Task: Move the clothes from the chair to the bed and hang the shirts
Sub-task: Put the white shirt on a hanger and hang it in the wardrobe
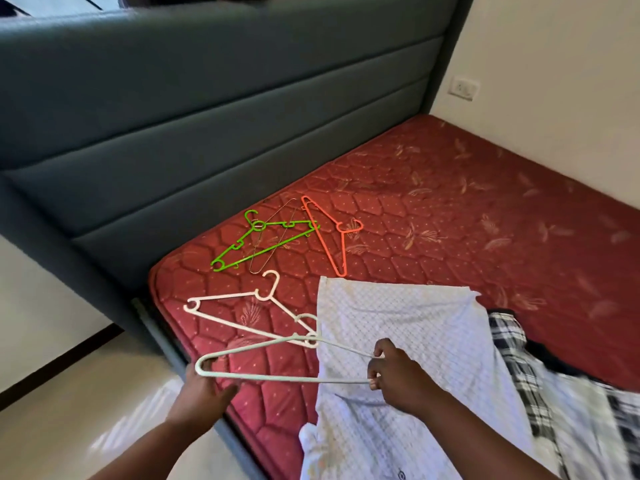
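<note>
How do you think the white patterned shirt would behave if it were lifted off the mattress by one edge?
The white patterned shirt would probably sag and fold, since it already lies rumpled over the mattress. It looks thin, so likely light. It could catch on the pale hanger that both hands grip at its edge.

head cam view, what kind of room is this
Most likely a bedroom: a bare red quilted mattress against a padded grey headboard, with clothes hangers and shirts lying on it.
</note>
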`<move>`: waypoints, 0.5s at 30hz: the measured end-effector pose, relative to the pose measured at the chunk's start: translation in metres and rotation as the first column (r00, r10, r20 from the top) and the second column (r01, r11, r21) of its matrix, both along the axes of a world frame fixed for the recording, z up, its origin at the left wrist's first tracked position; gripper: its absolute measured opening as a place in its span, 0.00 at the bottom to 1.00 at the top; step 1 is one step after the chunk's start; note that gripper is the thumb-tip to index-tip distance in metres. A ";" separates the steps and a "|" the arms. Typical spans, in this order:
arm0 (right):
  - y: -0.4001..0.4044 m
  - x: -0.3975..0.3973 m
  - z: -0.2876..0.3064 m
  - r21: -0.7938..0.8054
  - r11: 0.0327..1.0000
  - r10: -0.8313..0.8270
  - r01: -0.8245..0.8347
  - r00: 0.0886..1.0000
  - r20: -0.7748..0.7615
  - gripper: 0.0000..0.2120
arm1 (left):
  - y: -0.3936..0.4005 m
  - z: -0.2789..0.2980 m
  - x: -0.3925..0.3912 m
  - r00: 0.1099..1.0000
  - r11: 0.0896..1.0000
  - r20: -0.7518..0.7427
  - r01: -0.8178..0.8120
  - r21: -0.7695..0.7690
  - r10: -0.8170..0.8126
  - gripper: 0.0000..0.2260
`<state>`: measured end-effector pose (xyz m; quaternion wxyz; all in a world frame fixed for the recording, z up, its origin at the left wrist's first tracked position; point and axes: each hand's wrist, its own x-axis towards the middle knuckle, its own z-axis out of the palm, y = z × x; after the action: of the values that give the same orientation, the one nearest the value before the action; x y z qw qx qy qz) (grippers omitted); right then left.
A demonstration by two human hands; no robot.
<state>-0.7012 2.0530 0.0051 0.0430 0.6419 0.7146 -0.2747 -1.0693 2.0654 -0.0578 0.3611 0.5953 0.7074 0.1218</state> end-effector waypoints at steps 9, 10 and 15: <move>-0.072 0.001 -0.014 0.163 0.967 0.176 -0.194 0.977 0.122 0.06 | -0.074 0.014 -0.043 0.967 0.992 -0.246 0.036 -0.117 -0.064 0.28; -0.084 -0.006 -0.018 0.172 0.963 0.183 -0.206 0.973 0.138 0.06 | -0.088 0.020 -0.042 0.968 0.989 -0.233 0.067 -0.132 -0.097 0.26; -0.142 -0.049 -0.034 0.170 0.942 0.271 -0.289 0.955 0.124 0.07 | -0.184 0.046 -0.035 0.950 0.972 -0.265 0.114 -0.206 -0.168 0.35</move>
<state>-0.7504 1.9110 -0.0286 0.0570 0.5477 0.8181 -0.1655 -1.1042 1.8811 -0.0120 0.3197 0.6190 0.7150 -0.0573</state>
